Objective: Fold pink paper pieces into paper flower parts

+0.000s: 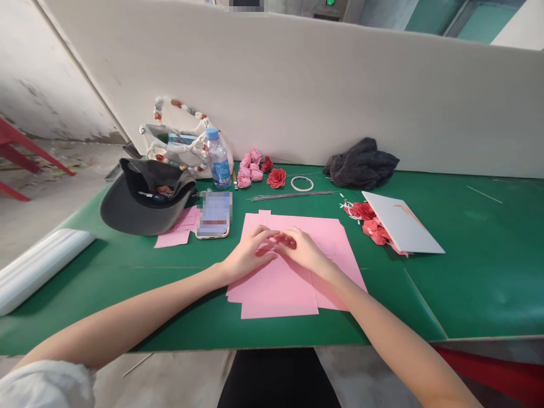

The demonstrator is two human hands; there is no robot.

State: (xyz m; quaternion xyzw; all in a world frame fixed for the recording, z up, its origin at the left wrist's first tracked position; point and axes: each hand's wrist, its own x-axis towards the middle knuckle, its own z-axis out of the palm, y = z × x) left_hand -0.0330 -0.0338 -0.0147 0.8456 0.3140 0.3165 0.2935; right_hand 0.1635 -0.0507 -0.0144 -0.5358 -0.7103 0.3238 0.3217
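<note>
Pink paper sheets (278, 294) lie overlapping in front of me on the green table. Above their middle, my left hand (250, 252) has its thumb and forefinger apart, with the fingertips reaching to the other hand. My right hand (301, 249) is curled, its fingertips bent in toward the thumb. Whatever it holds is hidden or blends with the pink paper beneath. Behind the sheets are several thin wires (293, 196), a white ring of tape (302, 183), a red paper flower (276, 178) and several pink paper flowers (250, 169).
At the left are a phone (214, 214), a dark cap (147, 198), a water bottle (218, 158), a beaded bag (176, 136) and a white roll (42, 269). At the right, a white board (403, 224) leans over red paper pieces (374, 229). Black cloth (361, 164) lies by the partition.
</note>
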